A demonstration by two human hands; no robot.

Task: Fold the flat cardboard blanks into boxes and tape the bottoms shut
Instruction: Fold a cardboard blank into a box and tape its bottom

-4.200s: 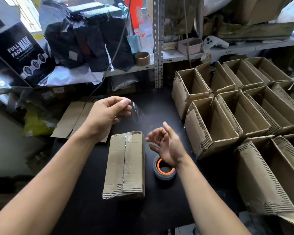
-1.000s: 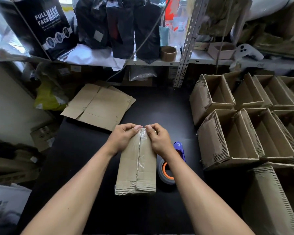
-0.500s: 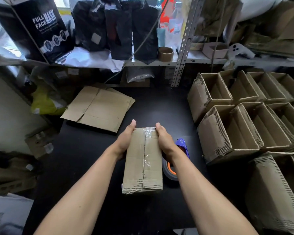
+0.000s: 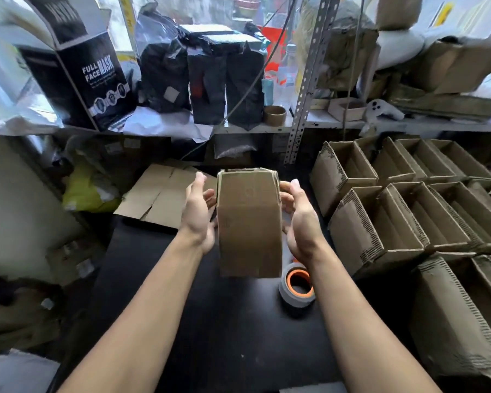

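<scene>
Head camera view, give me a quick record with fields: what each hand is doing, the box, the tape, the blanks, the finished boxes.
left hand: open, fingers straight, against the box's left side
right hand: loosely curved at the box's right side
box: held up between both hands, above the table
tape: roll with orange core, lying on the table, near right
blanks: flat, at the table's far left
finished boxes: open-topped, packed together on the right

A cluttered stockroom or packing area. A perforated metal shelf upright (image 4: 300, 89) carries a shelf crowded with black bags (image 4: 207, 72) and a "Full Face Mask" carton (image 4: 82, 72). Rows of open cardboard boxes (image 4: 403, 211), flat blanks (image 4: 159, 194) and a tape roll (image 4: 296, 287) crowd the black worktable (image 4: 210, 321).
</scene>
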